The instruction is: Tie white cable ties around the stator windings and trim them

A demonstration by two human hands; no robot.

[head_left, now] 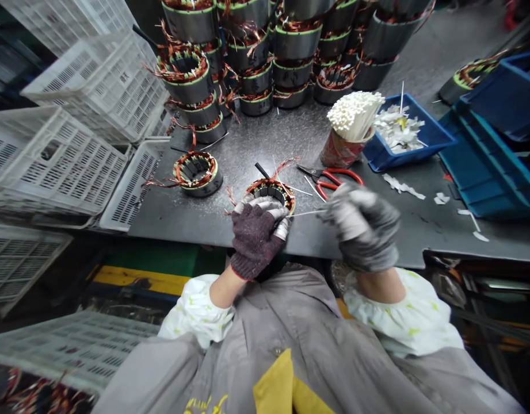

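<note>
A motor stator (286, 197) with copper windings sits near the table's front edge. My left hand (256, 233), in a dark glove with white-wrapped fingertips, grips its near side and hides much of it. Off to the right, my right hand (363, 227) is closed in a grey glove and smeared by motion. A thin white cord (305, 214) runs taut from the stator to the fingers of my right hand. Just beyond that hand lie red-handled scissors (336, 179). Left of the held stator stands another wound stator (198, 174).
Stacks of stators (256, 75) rise at the back. A cup (340, 150) holds many white sticks or cords beside a blue bin (414, 152) of white scraps. White crates (61, 155) line the left; a teal bin (484, 167) stands right.
</note>
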